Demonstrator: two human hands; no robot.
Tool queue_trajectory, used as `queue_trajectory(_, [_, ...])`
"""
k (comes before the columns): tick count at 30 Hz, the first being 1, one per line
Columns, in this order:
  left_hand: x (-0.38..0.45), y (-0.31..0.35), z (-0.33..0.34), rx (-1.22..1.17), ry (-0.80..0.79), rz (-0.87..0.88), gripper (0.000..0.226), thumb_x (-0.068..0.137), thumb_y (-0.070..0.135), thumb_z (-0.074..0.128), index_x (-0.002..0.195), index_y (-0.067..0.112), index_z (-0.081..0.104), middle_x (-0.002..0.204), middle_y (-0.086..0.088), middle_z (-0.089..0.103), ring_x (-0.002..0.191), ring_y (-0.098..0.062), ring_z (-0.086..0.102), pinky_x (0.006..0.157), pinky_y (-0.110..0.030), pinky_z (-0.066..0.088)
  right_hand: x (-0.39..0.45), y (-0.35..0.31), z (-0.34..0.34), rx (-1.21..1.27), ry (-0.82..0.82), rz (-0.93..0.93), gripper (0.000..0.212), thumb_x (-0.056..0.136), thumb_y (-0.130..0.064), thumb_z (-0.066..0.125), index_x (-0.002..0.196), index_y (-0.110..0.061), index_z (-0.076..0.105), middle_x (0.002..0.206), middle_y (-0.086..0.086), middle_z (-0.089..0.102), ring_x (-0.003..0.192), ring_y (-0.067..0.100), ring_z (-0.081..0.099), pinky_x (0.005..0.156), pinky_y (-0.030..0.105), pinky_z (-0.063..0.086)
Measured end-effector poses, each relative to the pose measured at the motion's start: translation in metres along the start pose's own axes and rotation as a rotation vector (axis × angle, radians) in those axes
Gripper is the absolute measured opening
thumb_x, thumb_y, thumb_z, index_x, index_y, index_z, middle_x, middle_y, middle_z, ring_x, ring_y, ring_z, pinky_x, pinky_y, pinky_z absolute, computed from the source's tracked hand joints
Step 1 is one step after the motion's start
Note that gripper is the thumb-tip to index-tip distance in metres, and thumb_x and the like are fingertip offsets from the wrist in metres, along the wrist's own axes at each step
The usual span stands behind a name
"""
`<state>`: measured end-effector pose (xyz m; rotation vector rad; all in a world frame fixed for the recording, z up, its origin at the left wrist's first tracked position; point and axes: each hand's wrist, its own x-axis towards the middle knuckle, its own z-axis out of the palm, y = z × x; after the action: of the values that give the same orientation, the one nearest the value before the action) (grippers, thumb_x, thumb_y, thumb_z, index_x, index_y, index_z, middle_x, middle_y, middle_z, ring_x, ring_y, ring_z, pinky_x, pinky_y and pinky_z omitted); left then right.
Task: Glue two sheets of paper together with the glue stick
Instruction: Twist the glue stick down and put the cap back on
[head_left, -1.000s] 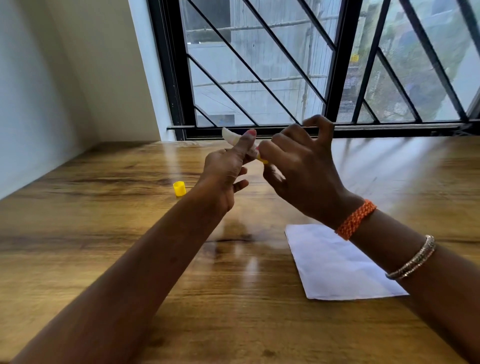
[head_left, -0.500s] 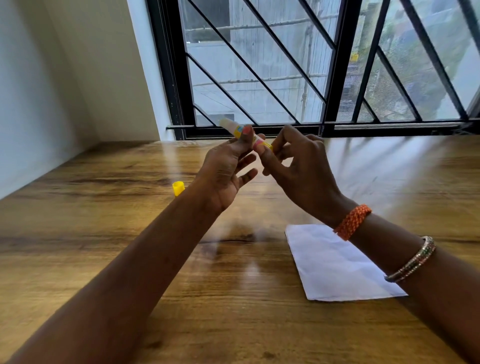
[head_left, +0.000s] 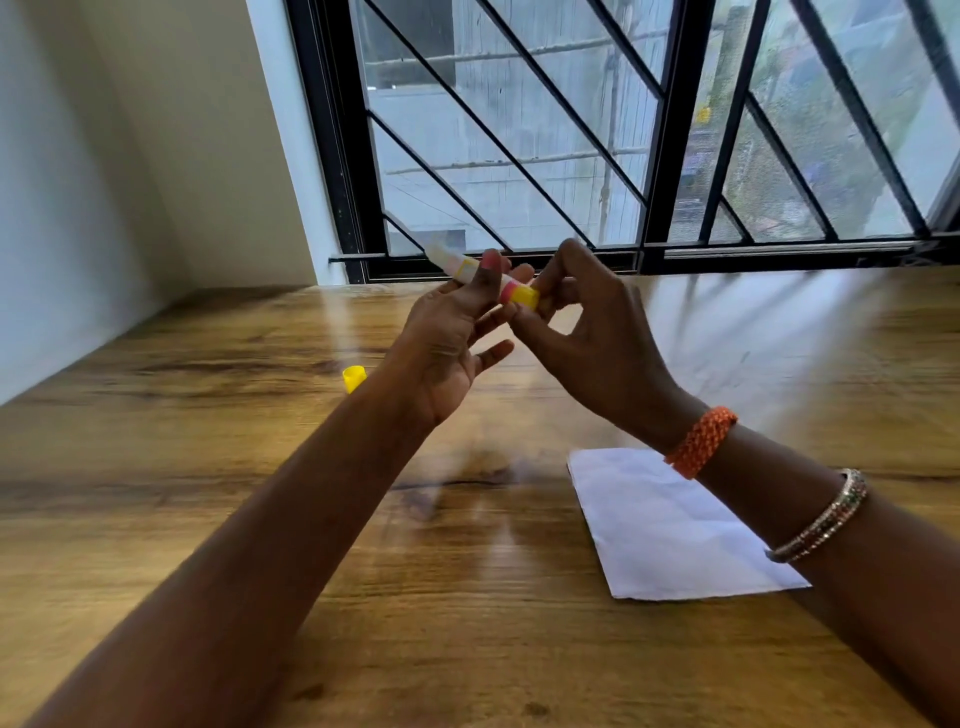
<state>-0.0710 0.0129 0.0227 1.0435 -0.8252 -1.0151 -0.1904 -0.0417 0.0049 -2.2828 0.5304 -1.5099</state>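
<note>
I hold an uncapped glue stick (head_left: 511, 292) up in the air over the far middle of the wooden table (head_left: 156, 467). Its white tip points up and left, its yellow base to the right. My left hand (head_left: 447, 343) pinches the barrel between thumb and forefinger, the other fingers spread. My right hand (head_left: 592, 338) pinches the yellow base with its fingertips. The yellow cap (head_left: 354, 378) lies on the table left of my left wrist. White paper (head_left: 670, 525) lies flat on the table at the right, partly under my right forearm.
A barred window (head_left: 597, 156) runs along the table's far edge. A white wall (head_left: 78, 182) stands at the left. On my right wrist are an orange braided band (head_left: 702, 440) and a metal bangle (head_left: 821, 519).
The glue stick has come further out from behind my hands, so its yellow base and pink band now show. My right fingers have shifted onto the base. Both hands sit slightly lower.
</note>
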Motion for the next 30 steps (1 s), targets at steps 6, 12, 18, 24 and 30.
queue_trajectory(6, [0.0005,0.0014,0.0001,-0.028,-0.076,0.068,0.019,0.093,0.026,0.047,0.094,0.023,0.065,0.098,0.01,0.068,0.104,-0.01,0.058,0.096,-0.045,0.041,0.0031,-0.0004,0.0042,0.471,-0.102,0.321,0.03,0.1,-0.019,0.043,0.076,-0.007,0.056,0.061,0.004,0.063,0.051,0.01,0.064,0.056,0.022,0.053])
queue_trajectory(12, [0.0002,0.0019,0.0003,0.009,0.041,0.068,0.014,0.088,0.027,0.055,0.098,0.02,0.063,0.106,0.001,0.063,0.108,-0.016,0.054,0.097,-0.043,0.041,0.0013,-0.0026,0.0021,0.695,-0.193,0.551,0.044,0.102,-0.034,0.032,0.075,-0.012,0.059,0.055,0.0,0.066,0.056,0.01,0.062,0.064,0.022,0.048])
queue_trajectory(18, [-0.0008,0.0029,0.0001,0.082,0.117,0.093,0.014,0.086,0.029,0.058,0.095,0.02,0.063,0.101,0.0,0.062,0.103,-0.018,0.052,0.088,-0.038,0.044,-0.0005,-0.002,0.0042,0.862,-0.223,0.656,0.04,0.1,-0.037,0.038,0.081,-0.014,0.065,0.063,0.0,0.071,0.064,0.009,0.067,0.073,0.027,0.044])
queue_trajectory(24, [0.0009,0.0013,-0.0019,0.126,0.187,0.11,0.008,0.086,0.027,0.06,0.092,0.022,0.063,0.089,0.006,0.062,0.086,-0.011,0.052,0.077,-0.032,0.043,0.0022,-0.0038,0.0039,1.027,-0.211,0.739,0.024,0.096,-0.028,0.049,0.091,-0.008,0.061,0.071,0.001,0.072,0.072,0.011,0.067,0.07,0.023,0.054])
queue_trajectory(30, [0.0031,-0.0021,-0.0005,0.128,0.284,0.052,0.009,0.081,0.025,0.067,0.089,0.023,0.062,0.084,0.007,0.059,0.083,-0.011,0.049,0.073,-0.031,0.042,-0.0006,0.001,0.0041,0.442,-0.081,0.374,0.017,0.084,-0.011,0.068,0.084,-0.015,0.051,0.076,0.0,0.064,0.073,0.01,0.06,0.067,0.02,0.051])
